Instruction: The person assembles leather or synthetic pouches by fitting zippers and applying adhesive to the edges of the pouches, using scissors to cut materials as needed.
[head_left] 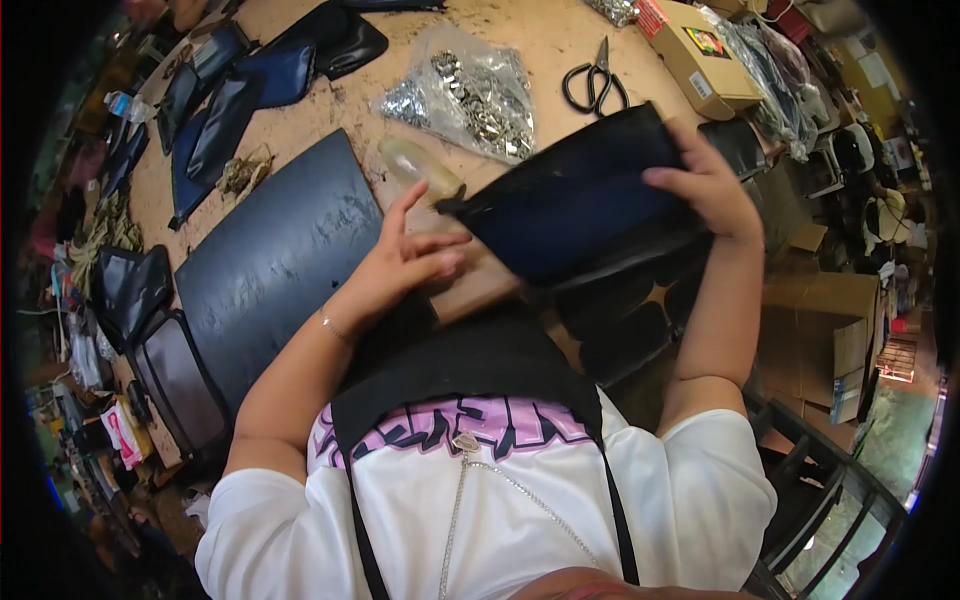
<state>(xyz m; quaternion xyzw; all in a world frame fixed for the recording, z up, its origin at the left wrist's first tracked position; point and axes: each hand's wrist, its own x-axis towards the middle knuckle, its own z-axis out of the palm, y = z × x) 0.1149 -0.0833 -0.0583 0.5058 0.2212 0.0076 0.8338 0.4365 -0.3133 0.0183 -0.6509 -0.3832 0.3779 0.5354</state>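
Note:
A dark blue-black flat pouch is tilted in front of me, with my right hand gripping its right end, thumb on top. My left hand is near the pouch's pointed left corner, its fingers apart and index stretched out; I see nothing held in it. Just beyond that hand lies a translucent, yellowish rounded object, like a small bottle. To the left, a large dark padded sheet with scuffs rests on the table. Other dark pieces sit below the pouch, partly hidden.
Black-handled scissors and a clear plastic bag of small metal parts lie on the table. Several dark pouches are scattered at the far left. A cardboard box stands at the far right; a larger carton is nearer.

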